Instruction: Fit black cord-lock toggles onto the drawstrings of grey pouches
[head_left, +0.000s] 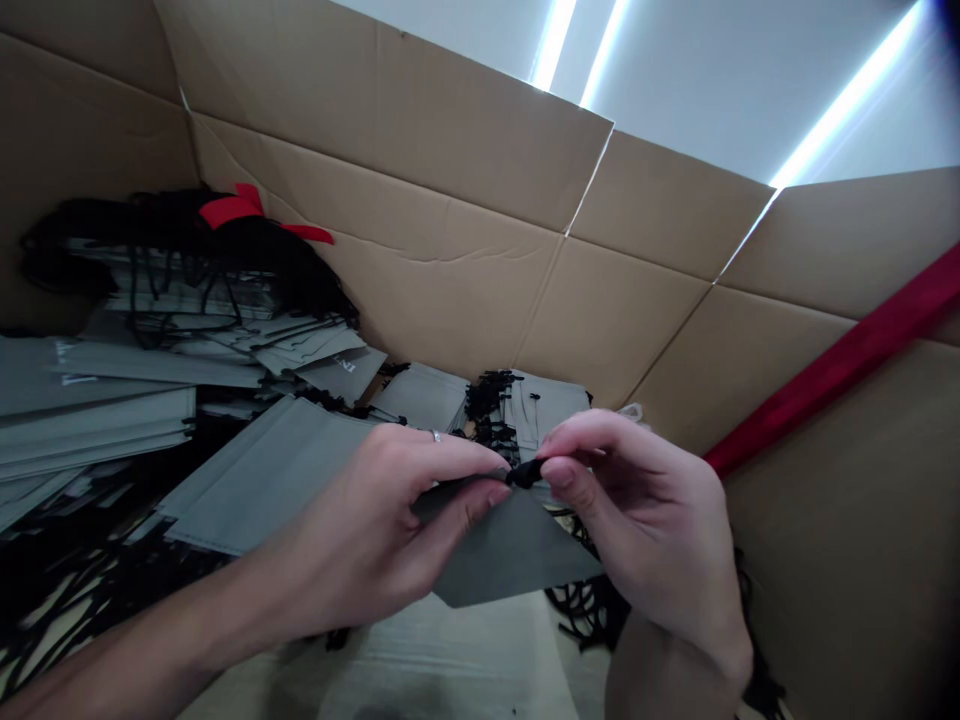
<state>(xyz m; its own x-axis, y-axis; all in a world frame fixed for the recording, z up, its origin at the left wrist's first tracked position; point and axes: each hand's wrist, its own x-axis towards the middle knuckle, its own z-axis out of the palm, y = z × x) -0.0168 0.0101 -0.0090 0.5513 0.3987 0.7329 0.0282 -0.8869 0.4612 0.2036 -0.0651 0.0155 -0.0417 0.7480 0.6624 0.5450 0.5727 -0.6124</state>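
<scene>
Between my two hands hangs a grey fabric pouch [510, 555] with a black cord [526, 473] coming out at its upper corner. My left hand [405, 510] pinches the edge of the pouch between thumb and forefinger, right beside the cord. With thumb and fingertips, my right hand [645, 520] grips the black cord, which looks bunched or knotted here. The other fingers of both hands are partly hidden. Just behind them lie grey pouches with knotted black cords [491, 410].
Tall cardboard walls [450, 220] stand behind and at the sides. On the left are stacked grey pouches [90, 430] and a heap of black cords [135, 225] with a red strip [232, 207]. A dark red band [840, 360] slants across the right wall.
</scene>
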